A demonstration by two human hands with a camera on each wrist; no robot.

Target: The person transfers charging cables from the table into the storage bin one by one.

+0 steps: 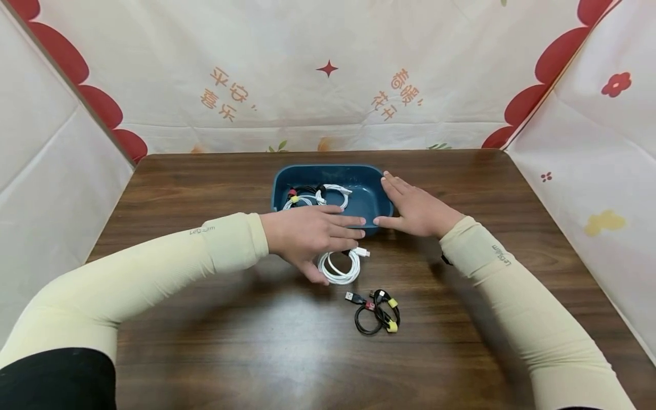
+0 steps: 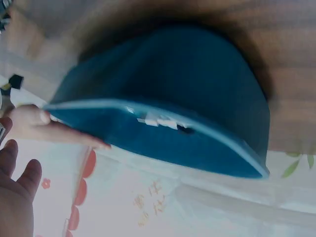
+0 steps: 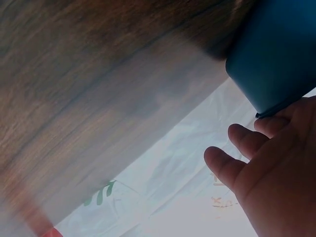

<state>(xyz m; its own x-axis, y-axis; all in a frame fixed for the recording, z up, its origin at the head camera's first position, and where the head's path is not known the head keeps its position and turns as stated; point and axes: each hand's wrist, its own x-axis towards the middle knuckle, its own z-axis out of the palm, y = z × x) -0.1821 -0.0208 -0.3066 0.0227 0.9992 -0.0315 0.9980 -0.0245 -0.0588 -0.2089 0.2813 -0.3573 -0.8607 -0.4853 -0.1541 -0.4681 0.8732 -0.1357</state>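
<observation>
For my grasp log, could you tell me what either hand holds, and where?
Nothing is gripped. The left hand hovers flat over the white coiled cable; the right hand rests open against the blue tub at its right wall.

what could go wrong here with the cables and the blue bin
The left hand hovers flat over the white coiled cable right by the blue bin; a loose grip could let the coil spring open or its plug catch the rim. The right hand only rests against the bin's side, so a bump might slide it. The black cable lies near the forearms and could get swept away.
</observation>
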